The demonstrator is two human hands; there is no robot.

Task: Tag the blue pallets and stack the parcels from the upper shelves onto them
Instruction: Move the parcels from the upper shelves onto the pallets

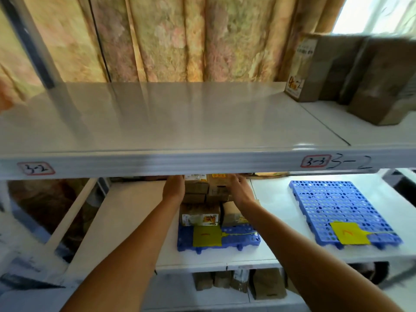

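A blue pallet [245, 236] with a yellow tag [207, 235] lies on the middle shelf and carries a stack of brown parcels [198, 213]. My left hand [174, 188] reaches in beside the stack's upper left, its fingers hidden behind the shelf edge. My right hand [238, 188] rests on the upper right parcel [217, 191] with fingers curled over its top. A second blue pallet [337, 203] with a yellow tag [349, 233] lies to the right with no parcels on it. Brown parcels [333, 66] stand on the upper shelf at far right.
The upper shelf [168, 118] has labels "3-2" and "3-3" on its front edge [180, 162] and hangs over the parcel stack. A floral curtain [180, 37] is behind. More parcels [238, 282] stand on the shelf below.
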